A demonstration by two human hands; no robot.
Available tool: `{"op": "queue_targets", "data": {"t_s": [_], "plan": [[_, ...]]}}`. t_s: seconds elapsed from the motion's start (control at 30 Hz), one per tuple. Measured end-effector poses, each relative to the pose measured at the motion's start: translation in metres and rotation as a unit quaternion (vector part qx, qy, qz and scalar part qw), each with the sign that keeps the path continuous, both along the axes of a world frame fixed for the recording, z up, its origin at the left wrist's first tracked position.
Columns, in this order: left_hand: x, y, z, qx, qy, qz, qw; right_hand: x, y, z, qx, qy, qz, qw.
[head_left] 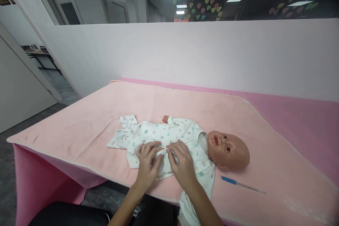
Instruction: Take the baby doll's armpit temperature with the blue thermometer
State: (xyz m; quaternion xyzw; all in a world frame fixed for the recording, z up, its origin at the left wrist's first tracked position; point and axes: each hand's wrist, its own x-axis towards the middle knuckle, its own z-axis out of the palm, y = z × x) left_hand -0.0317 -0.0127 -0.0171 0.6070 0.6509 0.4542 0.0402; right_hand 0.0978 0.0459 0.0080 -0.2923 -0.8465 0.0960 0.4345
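Observation:
A baby doll lies on its back on a light pink blanket, head to the right. It wears a white printed romper. My left hand and my right hand rest side by side on the doll's belly. Both pinch the romper's front edge between fingertips and thumbs at the middle. One small doll hand sticks out of the far sleeve.
A blue-handled thin tool lies on the blanket just below the doll's head. The blanket covers a table with a darker pink cover against a white partition wall. The table's near edge is by my forearms, with a black seat below.

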Motion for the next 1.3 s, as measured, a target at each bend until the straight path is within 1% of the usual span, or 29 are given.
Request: {"op": "queue_targets", "data": {"t_s": [0.17,0.23,0.3,0.37,0.4,0.43,0.47,0.53,0.6,0.67,0.8,0.87,1.0,1.13,1.2,1.3], "plan": [[-0.001,0.002,0.000,-0.001,-0.030,-0.010,1.000,0.000,0.000,0.000,0.003,0.003,-0.007,1.000],[-0.003,0.002,-0.002,0.011,-0.060,-0.014,0.998,-0.001,0.000,0.000,0.002,0.007,-0.010,1.000],[-0.006,0.000,-0.005,0.061,-0.132,0.017,0.989,-0.001,0.000,0.000,0.000,0.013,-0.017,1.000],[-0.008,-0.003,-0.009,0.132,-0.208,0.078,0.966,-0.001,0.000,0.000,-0.005,0.017,-0.023,1.000],[-0.009,-0.005,-0.010,0.156,-0.223,0.100,0.957,-0.001,-0.001,0.000,-0.006,0.018,-0.025,1.000],[-0.008,-0.006,-0.011,0.165,-0.215,0.112,0.956,-0.002,-0.001,0.000,-0.006,0.018,-0.025,1.000],[-0.007,-0.006,-0.011,0.157,-0.185,0.113,0.963,-0.002,-0.001,0.000,-0.006,0.018,-0.025,1.000],[-0.004,-0.005,-0.008,0.110,-0.097,0.093,0.985,-0.002,-0.001,0.001,-0.003,0.018,-0.026,0.999],[0.000,-0.001,-0.004,0.058,-0.028,0.077,0.995,-0.002,-0.001,0.001,0.002,0.020,-0.028,0.999],[0.002,0.003,-0.002,0.033,-0.001,0.070,0.997,-0.002,-0.001,0.001,0.007,0.021,-0.029,0.999],[0.001,0.008,0.000,0.021,0.030,0.056,0.998,-0.003,-0.001,0.000,0.016,0.016,-0.033,0.999],[0.001,0.008,-0.001,0.018,0.047,0.052,0.997,-0.002,-0.002,0.000,0.024,0.012,-0.047,0.999],[0.003,0.006,0.001,0.019,0.063,0.045,0.997,0.000,-0.002,-0.001,0.051,0.006,-0.117,0.992],[0.003,0.005,0.002,0.014,0.029,0.021,0.999,0.001,0.002,0.002,0.068,0.005,-0.198,0.978],[0.002,0.004,0.001,0.018,-0.004,0.032,0.999,0.003,0.000,0.005,0.091,0.018,-0.218,0.972],[-0.001,0.004,-0.004,0.041,-0.054,0.062,0.996,0.017,-0.010,0.012,0.153,0.065,-0.214,0.963]]}}
